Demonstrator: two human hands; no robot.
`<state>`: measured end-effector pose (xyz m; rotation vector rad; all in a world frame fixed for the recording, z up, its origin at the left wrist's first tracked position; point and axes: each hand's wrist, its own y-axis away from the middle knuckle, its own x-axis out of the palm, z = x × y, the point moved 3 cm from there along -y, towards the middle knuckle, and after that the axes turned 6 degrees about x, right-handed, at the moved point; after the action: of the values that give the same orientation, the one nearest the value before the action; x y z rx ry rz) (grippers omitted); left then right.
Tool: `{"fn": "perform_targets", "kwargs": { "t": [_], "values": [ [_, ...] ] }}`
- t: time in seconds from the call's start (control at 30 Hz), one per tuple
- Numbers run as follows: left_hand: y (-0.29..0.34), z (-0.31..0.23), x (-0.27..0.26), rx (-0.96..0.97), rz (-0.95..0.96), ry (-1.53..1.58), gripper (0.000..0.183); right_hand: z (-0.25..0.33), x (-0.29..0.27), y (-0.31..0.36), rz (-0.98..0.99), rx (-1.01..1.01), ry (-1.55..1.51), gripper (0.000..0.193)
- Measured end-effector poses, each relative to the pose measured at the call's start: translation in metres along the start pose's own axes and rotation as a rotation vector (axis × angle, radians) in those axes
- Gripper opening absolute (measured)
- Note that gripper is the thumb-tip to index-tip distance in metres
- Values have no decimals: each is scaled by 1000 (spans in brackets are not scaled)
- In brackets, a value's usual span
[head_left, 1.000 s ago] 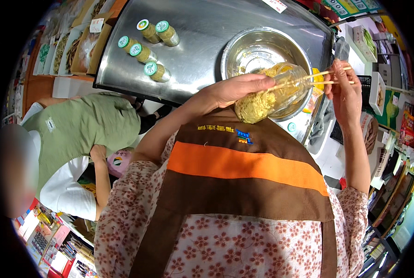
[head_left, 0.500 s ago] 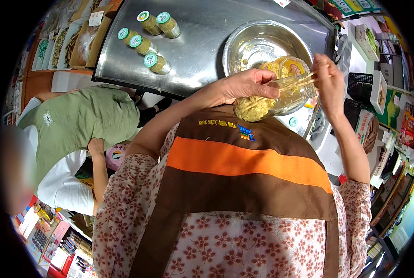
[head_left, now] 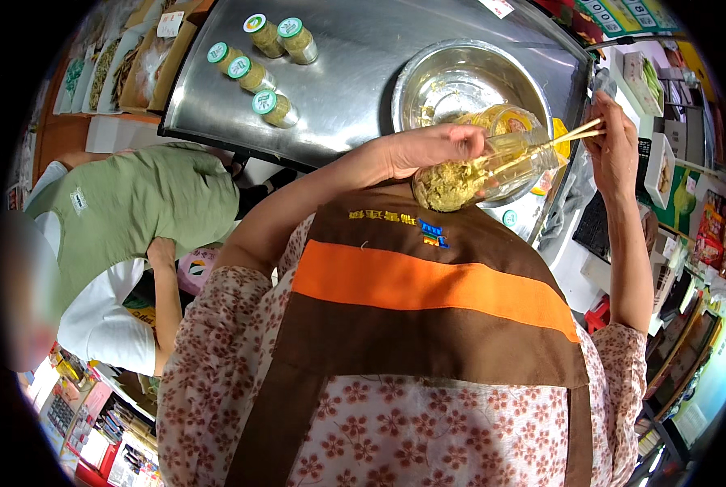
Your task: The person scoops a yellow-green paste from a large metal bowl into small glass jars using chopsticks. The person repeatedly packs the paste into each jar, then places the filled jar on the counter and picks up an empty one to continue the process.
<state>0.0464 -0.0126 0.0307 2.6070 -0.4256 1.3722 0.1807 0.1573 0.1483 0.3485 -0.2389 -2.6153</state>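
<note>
My left hand [head_left: 432, 150] is wrapped round a clear glass jar [head_left: 519, 162] tipped on its side, its mouth toward the right. Yellow-green paste [head_left: 448, 187] fills the bottom end of the jar. Between the fingers of my right hand [head_left: 616, 150] is a pair of pale chopsticks [head_left: 575, 134], whose far ends run through the mouth into the jar. Just beyond the jar stands a wide steel bowl [head_left: 406, 89] with scraps of paste on its inner wall. A clear container with a yellow label [head_left: 515, 120] is partly hidden behind the jar.
Several filled jars with green lids [head_left: 298, 42] stand on the steel table [head_left: 346, 89]. Boxes of dried goods [head_left: 148, 73] line the far left. Close on my left, a person in a green apron [head_left: 135, 199] bends over. Shelves with packages [head_left: 712, 227] are at right.
My right hand has moved away to the right, drawing the chopsticks partly out of the jar. My left hand keeps the jar in nearly the same place, its thumb shifted.
</note>
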Motion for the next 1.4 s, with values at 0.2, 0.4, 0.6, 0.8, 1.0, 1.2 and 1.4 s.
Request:
{"fn": "perform_targets", "kwargs": {
  "t": [0.2, 0.4, 0.6, 0.8, 1.0, 1.2, 1.4],
  "values": [
    [3, -1, -14, -42, -7, 98, 44, -7, -24, 13, 104, -30, 54, 33],
    [1, -8, -12, -84, 31, -137, 48, -4, -18, 6, 261, 40, 66, 37],
    [0, -5, -5, -143, -2, -77, 47, -26, -1, 13, 342, 136, 84, 34],
    [0, 2, -13, -131, 27, -57, 43, -41, 18, 30, 175, -59, 151, 35],
    [3, -5, -5, -66, -11, 26, 37, -29, 19, 19, 366, 17, 116, 34],
    [4, 1, -15, -61, 29, 10, 50, -11, -19, -21, 317, -46, -49, 36],
    [1, 3, -15, -81, 3, -9, 47, -19, 3, -1, 430, 4, 90, 38]
  ]
}}
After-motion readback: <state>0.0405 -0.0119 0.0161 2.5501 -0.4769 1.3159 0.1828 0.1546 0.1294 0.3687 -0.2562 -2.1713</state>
